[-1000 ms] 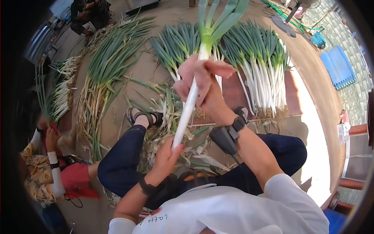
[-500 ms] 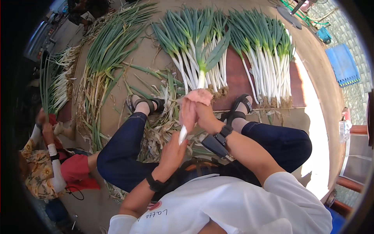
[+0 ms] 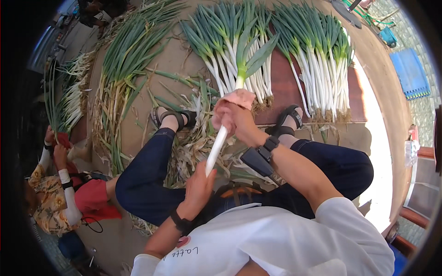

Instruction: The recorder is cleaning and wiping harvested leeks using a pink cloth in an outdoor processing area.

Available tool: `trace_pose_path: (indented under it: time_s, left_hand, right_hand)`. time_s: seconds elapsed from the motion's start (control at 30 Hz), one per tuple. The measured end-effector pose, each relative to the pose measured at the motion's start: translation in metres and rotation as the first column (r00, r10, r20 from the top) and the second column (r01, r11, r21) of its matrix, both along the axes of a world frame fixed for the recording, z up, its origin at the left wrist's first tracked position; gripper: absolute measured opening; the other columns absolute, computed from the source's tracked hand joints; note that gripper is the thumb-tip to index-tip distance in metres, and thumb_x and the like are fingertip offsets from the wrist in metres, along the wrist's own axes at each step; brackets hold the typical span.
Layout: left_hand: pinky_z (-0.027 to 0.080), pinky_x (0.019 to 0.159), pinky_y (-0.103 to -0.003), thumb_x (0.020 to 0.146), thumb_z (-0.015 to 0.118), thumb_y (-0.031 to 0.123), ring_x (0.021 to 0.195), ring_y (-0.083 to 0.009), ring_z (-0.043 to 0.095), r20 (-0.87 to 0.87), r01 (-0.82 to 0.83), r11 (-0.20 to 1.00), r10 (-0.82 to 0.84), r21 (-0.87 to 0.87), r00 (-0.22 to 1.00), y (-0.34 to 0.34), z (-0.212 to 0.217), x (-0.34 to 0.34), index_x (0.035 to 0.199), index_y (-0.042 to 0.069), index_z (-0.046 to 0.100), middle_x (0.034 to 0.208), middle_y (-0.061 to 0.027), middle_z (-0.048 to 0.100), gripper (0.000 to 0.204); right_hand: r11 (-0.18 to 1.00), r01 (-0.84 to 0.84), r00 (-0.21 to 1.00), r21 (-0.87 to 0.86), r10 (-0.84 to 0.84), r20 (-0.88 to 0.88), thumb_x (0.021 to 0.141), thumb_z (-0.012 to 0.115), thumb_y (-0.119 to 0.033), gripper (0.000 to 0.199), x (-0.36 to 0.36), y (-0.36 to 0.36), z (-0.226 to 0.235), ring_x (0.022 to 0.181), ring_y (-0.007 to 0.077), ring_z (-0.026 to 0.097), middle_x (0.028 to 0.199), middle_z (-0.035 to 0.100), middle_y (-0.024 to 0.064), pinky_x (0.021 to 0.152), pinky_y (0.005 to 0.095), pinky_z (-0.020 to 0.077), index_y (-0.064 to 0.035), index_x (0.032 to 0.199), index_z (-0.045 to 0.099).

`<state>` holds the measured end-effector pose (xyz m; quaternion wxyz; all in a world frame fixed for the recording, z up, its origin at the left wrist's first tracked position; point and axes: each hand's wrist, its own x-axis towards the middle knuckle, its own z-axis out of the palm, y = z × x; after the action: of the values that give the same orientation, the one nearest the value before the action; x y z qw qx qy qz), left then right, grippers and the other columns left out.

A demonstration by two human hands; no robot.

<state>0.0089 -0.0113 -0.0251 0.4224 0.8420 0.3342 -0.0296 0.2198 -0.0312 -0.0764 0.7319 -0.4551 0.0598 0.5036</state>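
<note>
My left hand (image 3: 199, 183) grips the root end of a long white leek (image 3: 218, 146) that points away from me. My right hand (image 3: 231, 116) is closed around a pink cloth (image 3: 238, 98) wrapped on the leek's stalk, just below its green leaves (image 3: 251, 57). I sit with my legs in dark blue trousers (image 3: 152, 177) apart and sandals on my feet (image 3: 171, 117). A black watch (image 3: 268, 145) is on my right wrist.
Two rows of cleaned leeks (image 3: 317, 69) lie side by side on the ground ahead. A pile of untrimmed leeks (image 3: 122, 69) lies at the left, peelings (image 3: 193, 142) between my feet. Another person in a flowered top (image 3: 46, 202) sits at the lower left. A blue crate (image 3: 412, 76) stands far right.
The leek was pulled back toward me and has pushed out again; my right hand with the cloth has slid up the stalk toward the leaves. My left hand keeps the root end.
</note>
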Motion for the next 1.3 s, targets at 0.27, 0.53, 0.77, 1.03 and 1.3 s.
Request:
trace_pose_path:
  time_s: [0.27,0.53,0.77,1.03,1.3]
  left_hand:
    - [0.042,0.061,-0.044,0.085,0.051,0.016,0.073,-0.0410,0.055,0.162,0.045,0.998,-0.038,-0.040,0.986,-0.001,0.013,0.000,0.111,0.003,0.041,0.081,-0.0232,0.055,0.030]
    - [0.032,0.045,-0.019,0.090,0.047,0.023,0.050,-0.0062,0.038,0.173,0.023,0.750,0.123,-0.661,0.977,0.012,0.034,-0.014,0.113,0.003,0.040,0.067,-0.0006,0.043,0.031]
    - [0.024,0.038,-0.019,0.094,0.033,0.035,0.040,-0.0047,0.026,0.135,0.046,0.254,0.346,-0.966,0.929,0.020,0.016,0.009,0.116,0.002,0.041,0.059,0.0019,0.036,0.040]
    - [0.023,0.033,-0.021,0.093,0.026,0.046,0.034,-0.0070,0.032,-0.132,-0.296,0.213,0.558,-0.931,0.819,0.013,-0.014,0.077,0.084,0.007,0.047,0.053,-0.0017,0.041,0.045]
    - [0.025,0.038,-0.017,0.093,0.036,0.040,0.042,-0.0045,0.034,-0.154,-0.198,0.084,0.367,-0.977,0.917,0.012,-0.025,0.061,0.081,0.009,0.047,0.060,0.0012,0.044,0.036]
  right_hand:
    - [0.976,0.181,0.980,-0.122,-0.169,0.101,0.084,0.052,-0.014,0.016,-0.028,-0.019,-0.007,0.082,0.0163,0.056,0.088,0.059,0.0083,0.068,0.0288,0.0466,-0.0025,0.095,0.055]
    - [0.913,0.336,0.930,0.233,-0.361,0.075,0.086,0.040,-0.018,0.024,0.091,0.013,0.003,0.089,0.0215,0.055,0.098,0.056,0.0121,0.076,0.0324,0.0474,-0.0020,0.095,0.055]
    - [0.436,-0.051,0.871,0.899,0.459,-0.174,0.072,0.064,-0.026,0.025,0.052,0.025,0.054,0.073,0.0089,0.047,0.072,0.046,-0.0003,0.066,0.0237,0.0414,-0.0116,0.089,0.052]
    - [0.932,-0.151,0.988,0.331,0.137,0.065,0.085,0.052,-0.018,0.023,-0.036,-0.026,0.013,0.086,0.0174,0.058,0.094,0.058,0.0090,0.077,0.0296,0.0475,-0.0028,0.102,0.051]
    - [0.979,-0.027,0.999,0.201,0.021,0.031,0.083,0.055,-0.015,0.021,-0.007,-0.030,-0.020,0.085,0.0125,0.056,0.094,0.058,0.0048,0.073,0.0250,0.0460,-0.0028,0.100,0.054]
